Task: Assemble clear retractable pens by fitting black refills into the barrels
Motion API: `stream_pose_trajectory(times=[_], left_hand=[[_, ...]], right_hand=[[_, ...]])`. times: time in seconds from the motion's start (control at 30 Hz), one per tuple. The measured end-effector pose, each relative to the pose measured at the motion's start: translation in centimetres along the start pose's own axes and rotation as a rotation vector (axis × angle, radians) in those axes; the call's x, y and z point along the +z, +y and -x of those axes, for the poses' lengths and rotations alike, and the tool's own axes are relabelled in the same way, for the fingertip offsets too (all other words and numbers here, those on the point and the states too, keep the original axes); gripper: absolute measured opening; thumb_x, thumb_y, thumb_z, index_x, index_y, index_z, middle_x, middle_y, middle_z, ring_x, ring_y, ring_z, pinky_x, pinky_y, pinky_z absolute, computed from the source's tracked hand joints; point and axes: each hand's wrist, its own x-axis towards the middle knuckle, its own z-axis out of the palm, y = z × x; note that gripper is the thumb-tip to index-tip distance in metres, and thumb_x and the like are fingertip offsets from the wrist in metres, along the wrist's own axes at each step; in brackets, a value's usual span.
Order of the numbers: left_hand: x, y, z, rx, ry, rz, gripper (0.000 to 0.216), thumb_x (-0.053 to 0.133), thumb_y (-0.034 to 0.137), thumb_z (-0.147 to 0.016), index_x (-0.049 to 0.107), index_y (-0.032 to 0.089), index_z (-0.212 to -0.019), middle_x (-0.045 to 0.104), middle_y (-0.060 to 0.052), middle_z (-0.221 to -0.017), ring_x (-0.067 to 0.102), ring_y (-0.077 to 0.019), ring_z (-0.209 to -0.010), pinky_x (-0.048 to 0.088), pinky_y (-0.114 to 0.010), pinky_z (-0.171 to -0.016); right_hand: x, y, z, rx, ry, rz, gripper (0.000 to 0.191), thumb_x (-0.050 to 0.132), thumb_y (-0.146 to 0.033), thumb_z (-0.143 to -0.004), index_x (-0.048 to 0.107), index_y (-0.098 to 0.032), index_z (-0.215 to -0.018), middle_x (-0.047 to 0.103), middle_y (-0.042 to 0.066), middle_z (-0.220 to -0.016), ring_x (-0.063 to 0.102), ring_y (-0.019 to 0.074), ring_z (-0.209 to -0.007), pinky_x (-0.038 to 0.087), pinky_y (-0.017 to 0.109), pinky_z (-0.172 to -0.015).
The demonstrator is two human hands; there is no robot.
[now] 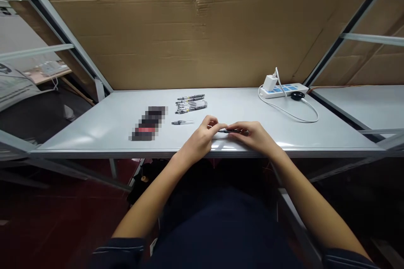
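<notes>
Both my hands rest near the front edge of the grey table (94, 134) and pinch one dark pen (227, 131) between them. My left hand (202, 139) grips its left end with curled fingers. My right hand (255, 136) closes over its right end. A single pen part (182, 122) lies just left of my left hand. Further back, a small pile of several pens (191, 104) lies side by side.
A blurred dark and red object (148, 123) lies on the table's left half. A white power strip (282, 89) with a charger, a black plug and a looping white cable sits at the back right. Cardboard walls off the back; metal shelf frames stand on both sides.
</notes>
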Motion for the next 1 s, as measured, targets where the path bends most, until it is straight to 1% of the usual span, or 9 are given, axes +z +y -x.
stream_pose_trajectory(times=[0.27, 0.4, 0.47, 0.57, 0.67, 0.8, 0.87, 0.93, 1.0], left_hand=[[-0.7, 0.8, -2.4, -0.13, 0.027, 0.237, 0.031, 0.065, 0.014, -0.094, 0.065, 0.023, -0.123, 0.06, -0.008, -0.129, 0.07, -0.015, -0.095, 0.061, -0.03, -0.087], [-1.5, 1.3, -2.5, -0.263, 0.316, 0.157, 0.039, 0.064, 0.033, -0.099, 0.058, 0.023, -0.136, 0.055, -0.014, -0.144, 0.059, -0.0242, -0.127, 0.056, -0.037, -0.101], [-1.9, 1.4, -2.3, -0.376, 0.402, 0.127, 0.032, 0.059, 0.034, -0.102, 0.061, 0.021, -0.131, 0.065, -0.014, -0.132, 0.064, -0.0234, -0.116, 0.057, -0.037, -0.097], [-2.3, 1.0, -2.2, -0.474, 0.328, 0.232, 0.013, 0.065, 0.03, -0.096, 0.073, 0.02, -0.099, 0.075, -0.005, -0.09, 0.071, -0.0206, -0.084, 0.059, -0.037, -0.085], [-2.1, 0.4, -2.4, -0.467, 0.263, 0.387, 0.01, 0.069, 0.027, -0.09, 0.075, 0.021, -0.084, 0.074, -0.001, -0.075, 0.071, -0.02, -0.073, 0.062, -0.037, -0.078], [-1.3, -0.1, -2.4, -0.45, 0.254, 0.464, 0.01, 0.072, 0.027, -0.087, 0.073, 0.019, -0.093, 0.078, -0.005, -0.086, 0.076, -0.0215, -0.082, 0.064, -0.037, -0.081], [-1.1, -0.1, -2.2, -0.439, 0.231, 0.457, 0.026, 0.074, 0.027, -0.086, 0.072, 0.02, -0.111, 0.078, -0.006, -0.099, 0.076, -0.0213, -0.089, 0.063, -0.036, -0.086], [-1.3, -0.2, -1.9, -0.408, 0.227, 0.359, 0.049, 0.074, 0.031, -0.089, 0.061, 0.024, -0.136, 0.074, -0.009, -0.122, 0.075, -0.0211, -0.097, 0.062, -0.035, -0.086], [-1.9, -0.7, -1.5, -0.351, 0.247, 0.129, 0.055, 0.066, 0.036, -0.097, 0.05, 0.027, -0.148, 0.063, -0.011, -0.142, 0.069, -0.0244, -0.116, 0.059, -0.039, -0.096]], right_hand=[[0.1, 0.0, 0.0, 0.019, 0.04, 0.012, 0.018, 0.067, -0.03, -0.094, 0.08, -0.026, -0.106, 0.081, 0.005, -0.107, 0.075, 0.0241, -0.092, 0.057, 0.037, -0.081], [0.0, 0.1, -0.2, 0.076, 0.105, -0.021, 0.021, 0.067, -0.038, -0.094, 0.079, -0.025, -0.107, 0.081, 0.006, -0.11, 0.074, 0.0249, -0.098, 0.057, 0.036, -0.082], [-0.1, 0.2, -0.3, 0.114, 0.141, -0.039, 0.023, 0.067, -0.04, -0.094, 0.078, -0.025, -0.107, 0.08, 0.006, -0.11, 0.073, 0.0254, -0.099, 0.056, 0.037, -0.081], [-0.1, 0.2, -0.4, 0.128, 0.143, -0.071, 0.024, 0.068, -0.042, -0.093, 0.078, -0.025, -0.107, 0.08, 0.006, -0.109, 0.072, 0.0245, -0.098, 0.055, 0.036, -0.08], [-0.2, 0.3, -0.4, 0.117, 0.132, -0.078, 0.023, 0.068, -0.04, -0.093, 0.078, -0.024, -0.105, 0.08, 0.006, -0.109, 0.072, 0.0237, -0.097, 0.055, 0.036, -0.08], [-0.3, 0.5, -0.3, 0.108, 0.101, -0.041, 0.023, 0.067, -0.039, -0.093, 0.078, -0.025, -0.108, 0.08, 0.004, -0.11, 0.072, 0.0236, -0.098, 0.056, 0.036, -0.082], [-0.2, 0.6, -0.2, 0.093, 0.06, -0.021, 0.023, 0.067, -0.039, -0.094, 0.077, -0.027, -0.11, 0.08, 0.004, -0.111, 0.072, 0.0233, -0.097, 0.056, 0.037, -0.084], [-0.2, 0.6, -0.2, 0.096, 0.048, -0.019, 0.024, 0.066, -0.04, -0.094, 0.077, -0.027, -0.111, 0.08, 0.004, -0.112, 0.072, 0.0236, -0.098, 0.056, 0.037, -0.084], [-0.2, 0.6, -0.2, 0.119, 0.073, -0.029, 0.024, 0.064, -0.039, -0.095, 0.076, -0.026, -0.11, 0.08, 0.005, -0.112, 0.073, 0.0244, -0.099, 0.056, 0.037, -0.083]])
